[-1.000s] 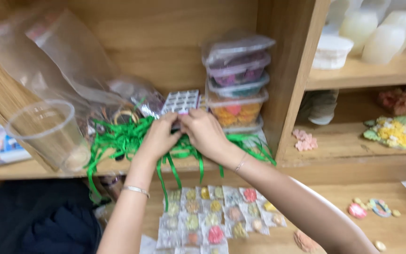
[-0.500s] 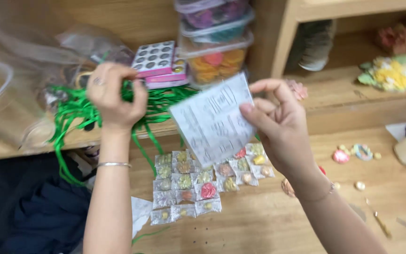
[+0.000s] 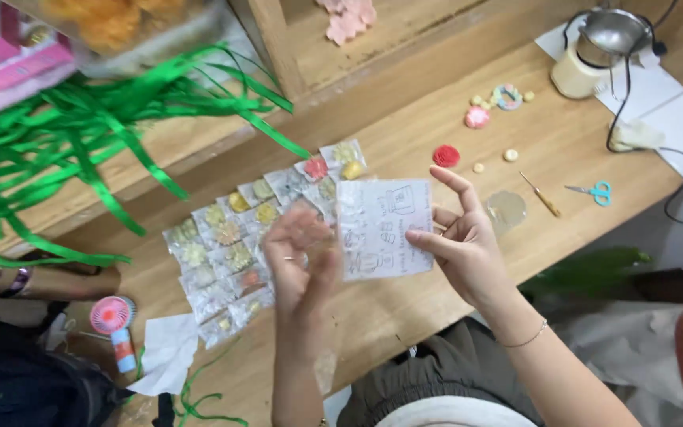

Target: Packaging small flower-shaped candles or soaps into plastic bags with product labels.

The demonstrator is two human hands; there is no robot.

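Observation:
My right hand (image 3: 462, 247) holds a small white paper sheet (image 3: 383, 228) with sketches on it, pinched at its right edge above the wooden table (image 3: 563, 190). My left hand (image 3: 303, 265) is raised beside the sheet's left edge, fingers loosely curled and blurred; I cannot tell whether it touches the paper. Under both hands lies a spread of small clear packets (image 3: 239, 253) with coloured flower-shaped pieces inside.
A tangle of green ribbon (image 3: 81, 142) hangs off the shelf at the left. Loose flower pieces (image 3: 477, 117), a red disc (image 3: 446, 155), blue scissors (image 3: 594, 191), a small tool (image 3: 543, 198) and a metal pot (image 3: 594, 47) lie at the right. A pink mini fan (image 3: 114, 320) and white paper (image 3: 169, 352) lie lower left.
My left hand has let go of the green ribbon and come down beside the paper sheet. The view has dropped from the shelf to the table. My right hand still holds the sheet.

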